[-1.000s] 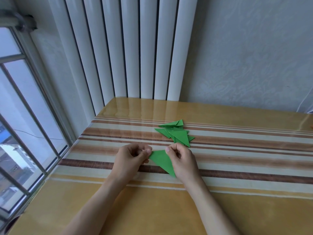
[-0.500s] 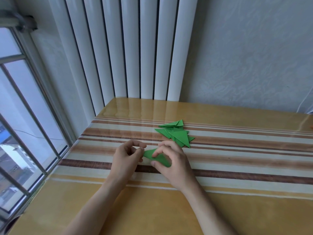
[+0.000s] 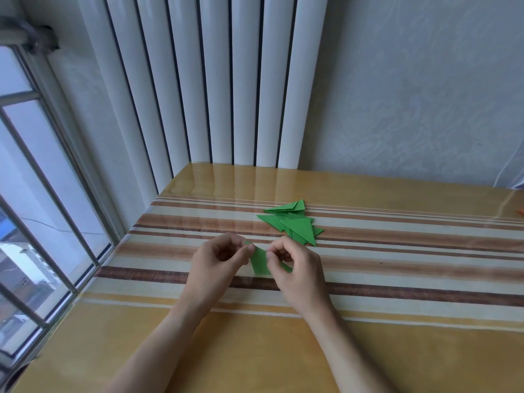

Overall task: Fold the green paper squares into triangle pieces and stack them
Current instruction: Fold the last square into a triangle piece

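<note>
Loose stack of folded green triangles (image 3: 295, 225) on striped table (image 3: 397, 251). Left hand (image 3: 218, 265) and right hand (image 3: 295, 268) both pinch green paper piece (image 3: 259, 260), mid-fold. Unfolded squares: none visible.

the green paper (image 3: 259, 262) is half buried under the fingers (image 3: 251, 251) so its shape's anyone's guess; orange thing (image 3: 521, 219) cut off at right edge
</note>
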Motion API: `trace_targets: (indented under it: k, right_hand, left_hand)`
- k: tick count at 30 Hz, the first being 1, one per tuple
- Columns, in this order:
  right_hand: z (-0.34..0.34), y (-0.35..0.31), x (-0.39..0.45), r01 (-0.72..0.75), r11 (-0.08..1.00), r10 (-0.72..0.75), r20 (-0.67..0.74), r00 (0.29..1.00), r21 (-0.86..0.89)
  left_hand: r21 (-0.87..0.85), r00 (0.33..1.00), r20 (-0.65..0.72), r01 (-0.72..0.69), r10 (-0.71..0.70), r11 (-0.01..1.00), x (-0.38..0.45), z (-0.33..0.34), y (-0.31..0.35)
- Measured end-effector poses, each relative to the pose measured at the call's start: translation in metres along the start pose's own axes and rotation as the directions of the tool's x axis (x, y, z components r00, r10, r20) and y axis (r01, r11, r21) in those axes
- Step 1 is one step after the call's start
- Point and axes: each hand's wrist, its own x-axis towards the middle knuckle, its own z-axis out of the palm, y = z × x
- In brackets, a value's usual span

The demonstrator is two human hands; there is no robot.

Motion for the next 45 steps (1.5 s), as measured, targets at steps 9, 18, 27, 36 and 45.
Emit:
trace_targets:
  k: [9, 18, 27, 36, 45]
  right_hand:
    - [0.002, 0.000, 0.000, -0.014, 1.000, 0.013, 0.070, 0.997, 0.018]
    - [0.001, -0.004, 0.001, -0.023, 0.998, 0.016, 0.126, 0.992, 0.054]
    - [0.002, -0.005, 0.001, -0.050, 0.994, 0.032, 0.168, 0.985, 0.099]
    - [0.003, -0.003, 0.000, -0.077, 0.995, 0.065, 0.188, 0.980, 0.057]
    - [0.002, -0.004, -0.001, -0.158, 0.983, 0.137, 0.201, 0.970, 0.095]
  left_hand:
    - [0.059, 0.996, 0.086, -0.011, 0.006, 0.998, 0.000, 0.001, -0.005]
    - [-0.048, 0.994, 0.106, 0.029, -0.024, 0.998, -0.001, 0.002, -0.005]
    - [-0.181, 0.989, 0.096, 0.124, -0.108, 0.976, -0.003, 0.002, 0.004]
    - [-0.106, 0.994, 0.081, 0.076, -0.068, 0.991, -0.003, 0.002, 0.002]
    - [-0.036, 0.996, 0.080, 0.035, -0.032, 0.999, 0.000, -0.001, -0.005]
